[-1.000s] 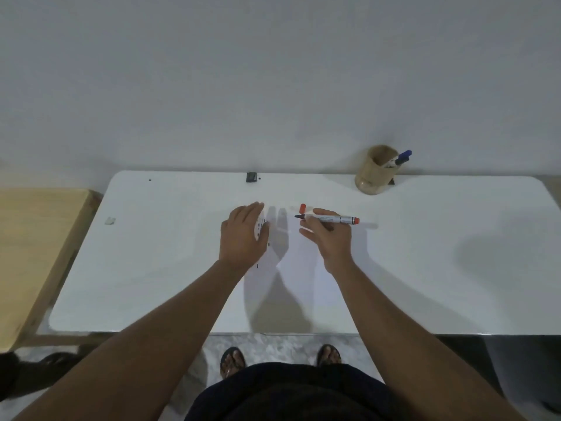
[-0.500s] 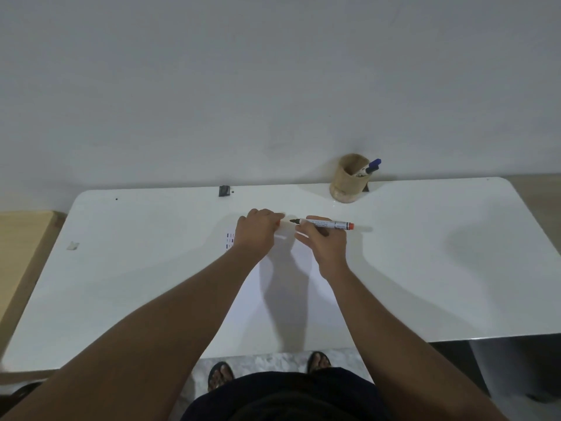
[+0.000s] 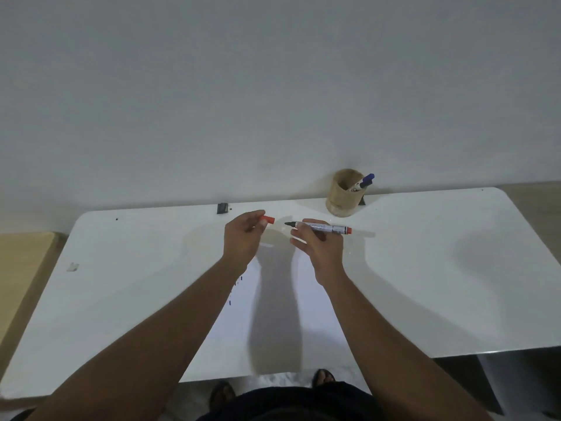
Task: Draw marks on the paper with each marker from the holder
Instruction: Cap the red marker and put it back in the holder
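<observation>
The right hand (image 3: 318,250) is holding the red-ended white marker (image 3: 321,228) level, while the left hand (image 3: 243,238) is pinching its red cap (image 3: 267,220) just beyond the bared tip, probably for recapping.

**Two hands raised, each one closed on something**

Both bare forearms reach forward. The left hand (image 3: 244,235) is curled, its fingertips pinching a small red cap. The right hand (image 3: 318,247) holds a marker level between thumb and fingers, wrist slightly bent.
</observation>
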